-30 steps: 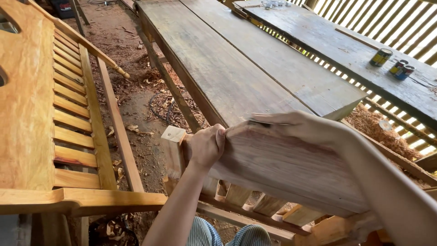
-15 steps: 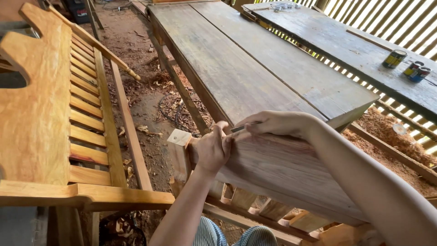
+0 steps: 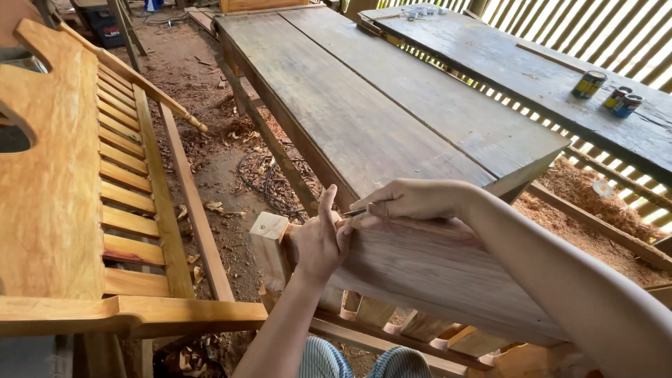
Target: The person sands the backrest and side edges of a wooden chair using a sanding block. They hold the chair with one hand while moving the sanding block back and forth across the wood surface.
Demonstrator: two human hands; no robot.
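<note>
your left hand [image 3: 318, 241] presses flat against the near end of the wide wooden board [image 3: 434, 276], fingers together and thumb up, just beside the square-topped post [image 3: 269, 245]. your right hand [image 3: 413, 199] rests on the board's top edge and pinches a thin dark tool [image 3: 355, 212], possibly a pencil, whose tip points at your left thumb. the board stands on edge in front of the long plank table [image 3: 364, 105], with a slatted bench [image 3: 119, 182] to your left.
</note>
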